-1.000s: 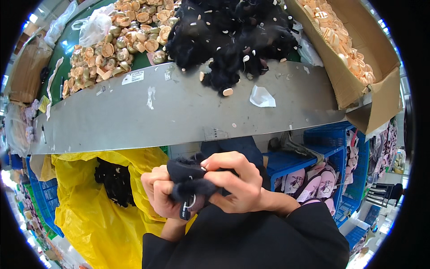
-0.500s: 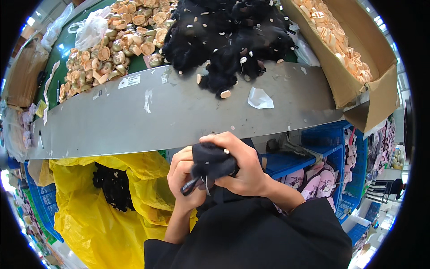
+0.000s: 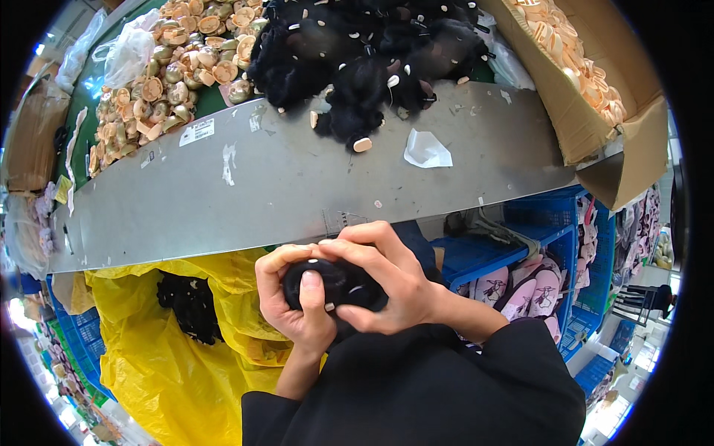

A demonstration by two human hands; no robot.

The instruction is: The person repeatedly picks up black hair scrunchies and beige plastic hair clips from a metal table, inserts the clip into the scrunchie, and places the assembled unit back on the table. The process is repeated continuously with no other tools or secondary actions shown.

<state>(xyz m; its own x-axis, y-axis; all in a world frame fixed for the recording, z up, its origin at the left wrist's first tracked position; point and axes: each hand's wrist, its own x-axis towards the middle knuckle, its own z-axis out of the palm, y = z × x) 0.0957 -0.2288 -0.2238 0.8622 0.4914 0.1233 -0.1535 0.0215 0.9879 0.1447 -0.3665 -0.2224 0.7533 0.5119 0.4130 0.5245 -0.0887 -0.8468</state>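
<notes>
Turned since the earlier frame, the black piece (image 3: 338, 284) now presents a rounded, glossy face, and the left thumb (image 3: 312, 291) has come across onto it. Both hands grasp the piece: the left hand (image 3: 286, 303) from its 9 o'clock side, the right hand (image 3: 405, 288) from its 3 o'clock side, fingers curled around it. Small pale bits show on the piece. It is held up just short of the near edge of the metal bench (image 3: 297, 197). From the piece, a yellow bag (image 3: 160, 372) with black material inside lies at 8 o'clock; half-shells (image 3: 152, 89) at 11; a heap of black fluffy pieces (image 3: 357, 97) at 12; a white scrap (image 3: 428, 151) at 1; a carton (image 3: 636, 152) of peach-coloured parts at 2; a blue crate (image 3: 472, 264) at 3.
</notes>
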